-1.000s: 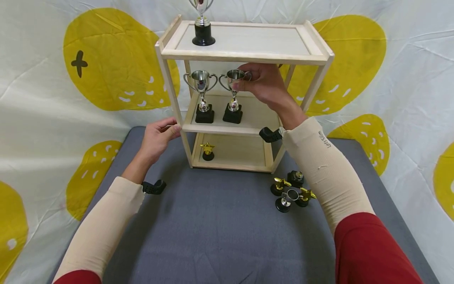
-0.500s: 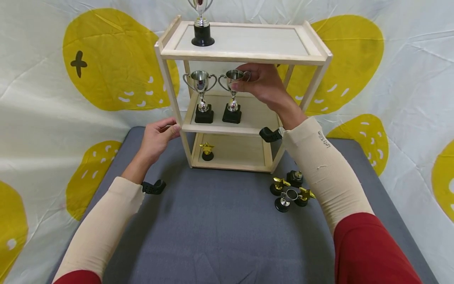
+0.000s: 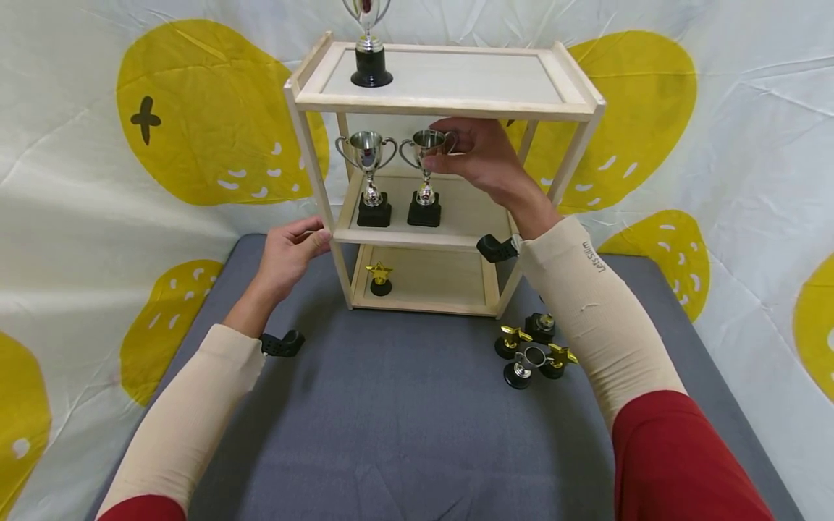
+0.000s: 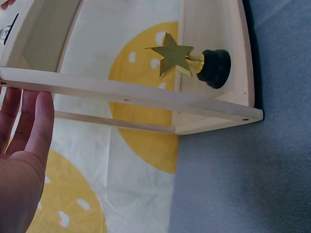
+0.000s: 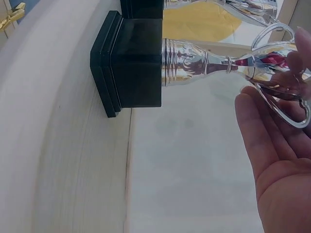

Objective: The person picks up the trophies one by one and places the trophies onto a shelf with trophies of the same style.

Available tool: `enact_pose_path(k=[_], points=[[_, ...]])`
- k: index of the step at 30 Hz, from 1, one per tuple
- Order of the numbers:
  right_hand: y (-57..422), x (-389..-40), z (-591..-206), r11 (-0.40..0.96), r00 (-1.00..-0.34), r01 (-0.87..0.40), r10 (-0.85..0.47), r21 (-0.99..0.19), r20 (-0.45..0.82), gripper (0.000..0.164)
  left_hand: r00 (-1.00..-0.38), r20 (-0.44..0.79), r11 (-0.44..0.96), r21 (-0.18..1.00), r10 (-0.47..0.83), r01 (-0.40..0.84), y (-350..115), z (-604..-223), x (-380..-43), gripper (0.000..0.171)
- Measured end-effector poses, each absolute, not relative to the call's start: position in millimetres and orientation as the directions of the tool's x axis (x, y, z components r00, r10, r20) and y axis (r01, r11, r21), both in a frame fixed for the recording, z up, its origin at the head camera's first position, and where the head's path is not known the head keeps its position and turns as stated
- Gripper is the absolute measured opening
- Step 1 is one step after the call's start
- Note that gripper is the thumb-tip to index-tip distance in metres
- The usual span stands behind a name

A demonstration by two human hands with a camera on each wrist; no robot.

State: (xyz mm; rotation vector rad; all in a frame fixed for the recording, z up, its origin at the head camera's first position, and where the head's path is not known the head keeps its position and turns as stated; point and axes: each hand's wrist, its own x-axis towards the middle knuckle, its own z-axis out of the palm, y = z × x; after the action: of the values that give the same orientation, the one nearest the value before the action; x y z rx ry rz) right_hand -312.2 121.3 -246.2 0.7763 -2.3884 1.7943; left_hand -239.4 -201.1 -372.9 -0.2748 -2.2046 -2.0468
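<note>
On the middle shelf, my right hand [image 3: 478, 155] grips the bowl of a silver trophy cup [image 3: 426, 189] near its right handle. In the right wrist view, the thumb and fingers sit around the cup's bowl, and its square black base [image 5: 136, 63] stands upright on the shelf board. A matching silver trophy [image 3: 368, 155] stands just to its left. My left hand [image 3: 287, 257] touches the left front post of the wooden shelf [image 3: 404, 236]; in the left wrist view its fairly straight fingers [image 4: 41, 121] meet the post's edge.
A larger trophy [image 3: 371, 65] stands at the left of the top shelf. A gold star trophy [image 3: 381, 278] is on the bottom shelf. Several small trophies, including a silver cup [image 3: 531, 358] and a gold star [image 3: 511, 339], stand on the grey table [image 3: 391, 420] by the right forearm.
The hands and trophies keep their places on the shelf; the whole head view has shifted very slightly.
</note>
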Motion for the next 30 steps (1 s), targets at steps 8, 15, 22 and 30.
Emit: enact_pose_path(k=[8,15,22,30], points=[[132.5,-299.2,-242.6,0.234,-0.889,-0.424,-0.290,-0.875,0.353,0.039,-0.980,0.195,0.074,0.978,0.035,0.197,-202.8,-370.4,-238.5,0.041],[136.1,-285.7,-246.0,0.297,-0.909,-0.407,-0.222,-0.864,0.352,0.040,-0.981,0.188,0.070,0.979,0.045,0.190,-200.3,-371.0,-237.9,0.042],[139.2,-277.9,-249.4,0.344,-0.914,-0.405,-0.138,-0.847,0.381,0.038,-0.978,0.201,0.057,0.977,0.049,0.204,-199.3,-371.6,-237.2,0.042],[140.1,-265.4,-253.0,0.322,-0.904,-0.426,-0.119,-0.846,0.410,0.033,-0.980,0.192,0.070,0.978,0.047,0.195,-199.4,-370.9,-236.8,0.041]])
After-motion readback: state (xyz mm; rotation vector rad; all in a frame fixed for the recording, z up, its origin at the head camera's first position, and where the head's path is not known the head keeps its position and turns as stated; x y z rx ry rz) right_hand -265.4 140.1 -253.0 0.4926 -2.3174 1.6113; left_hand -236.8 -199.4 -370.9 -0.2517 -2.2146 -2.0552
